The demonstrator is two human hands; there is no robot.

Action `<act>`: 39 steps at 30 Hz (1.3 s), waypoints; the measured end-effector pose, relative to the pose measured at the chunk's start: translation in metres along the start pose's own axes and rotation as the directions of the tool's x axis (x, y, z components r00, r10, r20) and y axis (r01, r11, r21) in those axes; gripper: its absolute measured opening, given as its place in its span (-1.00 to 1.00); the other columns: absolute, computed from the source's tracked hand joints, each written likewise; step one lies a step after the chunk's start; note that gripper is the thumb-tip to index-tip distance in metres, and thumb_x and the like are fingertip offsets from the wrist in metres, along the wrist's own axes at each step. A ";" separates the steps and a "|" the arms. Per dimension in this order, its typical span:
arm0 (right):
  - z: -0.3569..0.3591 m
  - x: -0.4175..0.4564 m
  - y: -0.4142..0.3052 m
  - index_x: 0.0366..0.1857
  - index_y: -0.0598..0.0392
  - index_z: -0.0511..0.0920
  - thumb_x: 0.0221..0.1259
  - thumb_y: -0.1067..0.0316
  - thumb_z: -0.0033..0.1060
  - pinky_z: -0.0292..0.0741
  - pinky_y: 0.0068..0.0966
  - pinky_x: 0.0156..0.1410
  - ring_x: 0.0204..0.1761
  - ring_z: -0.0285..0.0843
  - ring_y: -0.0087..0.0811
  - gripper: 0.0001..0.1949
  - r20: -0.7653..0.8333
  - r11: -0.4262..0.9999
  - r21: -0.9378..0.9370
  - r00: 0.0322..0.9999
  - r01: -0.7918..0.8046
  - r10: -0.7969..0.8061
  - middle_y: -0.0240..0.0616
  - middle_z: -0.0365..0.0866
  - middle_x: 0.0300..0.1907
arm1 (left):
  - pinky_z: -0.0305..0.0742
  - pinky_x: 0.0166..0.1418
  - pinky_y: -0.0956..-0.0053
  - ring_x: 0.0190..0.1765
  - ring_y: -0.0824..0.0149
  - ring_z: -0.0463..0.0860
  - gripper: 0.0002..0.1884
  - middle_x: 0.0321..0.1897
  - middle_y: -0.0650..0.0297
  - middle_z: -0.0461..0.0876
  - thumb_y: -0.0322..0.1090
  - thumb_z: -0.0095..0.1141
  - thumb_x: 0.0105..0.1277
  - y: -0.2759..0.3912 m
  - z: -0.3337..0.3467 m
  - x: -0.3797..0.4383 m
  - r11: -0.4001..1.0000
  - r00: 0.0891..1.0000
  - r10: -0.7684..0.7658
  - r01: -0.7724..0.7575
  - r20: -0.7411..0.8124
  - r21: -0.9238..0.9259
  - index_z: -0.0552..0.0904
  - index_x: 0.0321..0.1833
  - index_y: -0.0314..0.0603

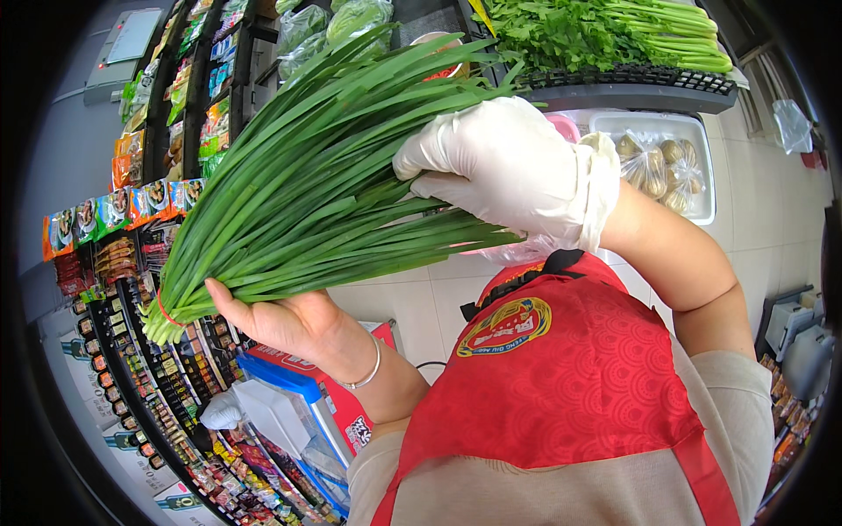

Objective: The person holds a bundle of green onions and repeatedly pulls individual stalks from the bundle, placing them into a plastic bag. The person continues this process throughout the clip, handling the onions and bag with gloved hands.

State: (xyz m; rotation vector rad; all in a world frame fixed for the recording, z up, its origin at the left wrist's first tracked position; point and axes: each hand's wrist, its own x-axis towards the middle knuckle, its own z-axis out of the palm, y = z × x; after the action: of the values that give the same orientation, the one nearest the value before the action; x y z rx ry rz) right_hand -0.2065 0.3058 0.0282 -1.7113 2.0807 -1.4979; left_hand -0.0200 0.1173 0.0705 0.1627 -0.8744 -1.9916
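Observation:
A large bunch of garlic chives (316,171) is held up in front of my body, bound by a red band (170,309) near the pale cut ends. My left hand (283,322) is bare, with a bangle at its wrist. It holds the bunch from beneath near the banded end. My right hand (500,164) wears a white glove and has its fingers closed among the leaves towards their tips. Some fingertips are hidden by the leaves.
Celery (605,33) fills a black crate at the top right. Below it, a white tray (707,164) contains bagged round produce. Bagged leafy vegetables (355,23) lie beyond the chives. Shelves of packaged goods (158,375) line the left, beside a blue-rimmed display case (316,421).

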 end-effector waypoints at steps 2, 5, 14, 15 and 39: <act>0.002 0.000 -0.001 -0.27 0.06 0.68 0.05 0.34 0.38 0.59 -0.29 -0.22 -0.34 0.67 -0.09 -0.84 -0.025 0.998 -0.056 0.999 0.019 -0.021 -0.18 0.67 -0.41 | 0.40 0.40 -0.11 0.29 -0.02 0.54 -0.53 0.29 0.00 0.54 -0.15 0.00 0.46 0.001 0.000 0.000 1.000 1.000 -0.013 0.014 0.011 -0.006 0.50 0.33 -0.27; 0.003 -0.001 -0.002 -0.30 0.05 0.67 0.06 0.35 0.34 0.57 -0.28 -0.27 -0.38 0.66 -0.12 -0.87 0.030 0.982 -0.183 0.999 0.042 -0.038 -0.20 0.64 -0.47 | 0.40 0.40 -0.11 0.29 -0.02 0.54 -0.53 0.29 0.00 0.53 -0.15 0.00 0.46 0.001 0.000 -0.001 1.000 1.000 -0.008 0.008 0.002 -0.002 0.50 0.33 -0.27; 0.013 -0.011 -0.010 -0.37 0.05 0.63 0.03 0.35 0.21 0.54 -0.27 -0.41 -0.43 0.67 -0.16 -0.90 -0.111 0.960 -0.259 0.985 0.102 -0.134 -0.16 0.63 -0.42 | 0.42 0.39 -0.10 0.28 0.00 0.54 -0.52 0.28 0.05 0.54 -0.11 -0.01 0.46 -0.010 0.007 0.000 0.979 0.974 0.123 -0.087 -0.193 0.183 0.50 0.33 -0.24; 0.016 -0.013 -0.011 -0.29 0.06 0.64 0.06 0.40 0.23 0.56 -0.30 -0.36 -0.40 0.67 -0.17 -0.87 -0.161 0.984 -0.147 0.979 0.098 -0.122 -0.16 0.65 -0.34 | 0.42 0.38 -0.10 0.28 0.00 0.54 -0.52 0.28 0.05 0.54 -0.11 -0.01 0.46 -0.013 0.011 0.001 0.966 0.955 0.161 -0.101 -0.249 0.238 0.50 0.33 -0.23; 0.099 -0.152 0.128 0.54 0.02 0.11 0.31 0.30 0.24 0.50 -0.25 0.20 0.09 0.60 0.05 -0.27 0.186 0.861 -0.127 0.841 -0.493 0.508 0.04 0.63 0.08 | 0.39 0.43 -0.01 0.29 0.05 0.53 -0.52 0.29 0.06 0.54 -0.20 0.11 0.38 0.042 -0.061 0.022 0.963 0.916 0.247 -0.197 -0.316 0.182 0.51 0.31 -0.27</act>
State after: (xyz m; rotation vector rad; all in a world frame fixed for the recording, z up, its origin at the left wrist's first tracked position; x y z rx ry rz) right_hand -0.1836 0.3514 -0.1879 -1.1393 2.2461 -1.0396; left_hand 0.0234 0.0548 0.0564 0.4547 -0.7771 -1.6244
